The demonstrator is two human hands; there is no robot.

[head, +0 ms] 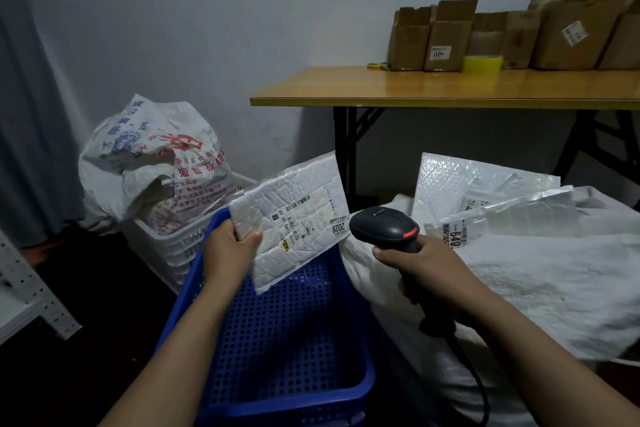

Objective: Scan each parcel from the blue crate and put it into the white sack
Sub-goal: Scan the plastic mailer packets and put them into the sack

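Our left hand (230,248) pinches a white bubble-mailer parcel (301,215) by its near corner, thumb on the label side and fingers behind. The parcel is lifted and tilted above the far end of the blue crate (277,340), its shipping label facing us. Our right hand (426,267) is wrapped round the grip of a black barcode scanner (384,225); the scanner's head sits just beside the parcel's right edge, and its cable trails down under our forearm. The white sack (519,281) lies right of the crate and touches its side, with other labelled mailers (450,184) resting at its open mouth. Left of the blue crate stands a white crate (173,246) holding a printed woven bag (156,163). Beyond, a wooden worktop (433,87) carries opened cardboard boxes (446,45) and a yellow tape roll (483,64).
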